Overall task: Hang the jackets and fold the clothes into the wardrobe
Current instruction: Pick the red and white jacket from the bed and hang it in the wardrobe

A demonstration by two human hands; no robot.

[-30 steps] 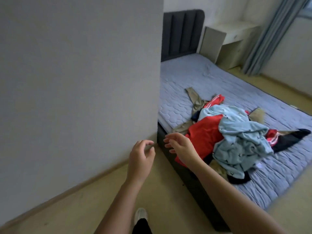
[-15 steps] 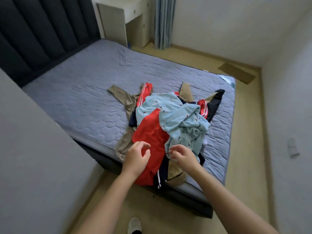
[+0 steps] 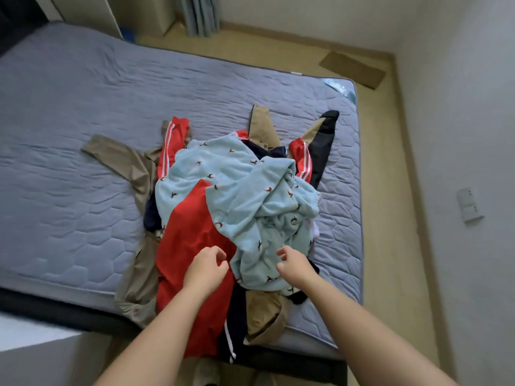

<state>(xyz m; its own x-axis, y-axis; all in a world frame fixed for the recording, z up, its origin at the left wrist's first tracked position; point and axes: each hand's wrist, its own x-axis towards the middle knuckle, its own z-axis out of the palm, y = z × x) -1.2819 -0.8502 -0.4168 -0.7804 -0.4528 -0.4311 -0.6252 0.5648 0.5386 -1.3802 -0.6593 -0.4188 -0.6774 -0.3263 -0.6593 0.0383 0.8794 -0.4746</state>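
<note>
Soft, even, rather cool light covers the mattress point(image 3: 83, 135), leaving only faint, soft-edged shadows around the folds of the clothes pile point(image 3: 237, 196). The wide lens bows the floor point(image 3: 384, 162) and the wall point(image 3: 459, 135) on the right. The whole picture is slightly smeared, most towards the near corners.
</note>
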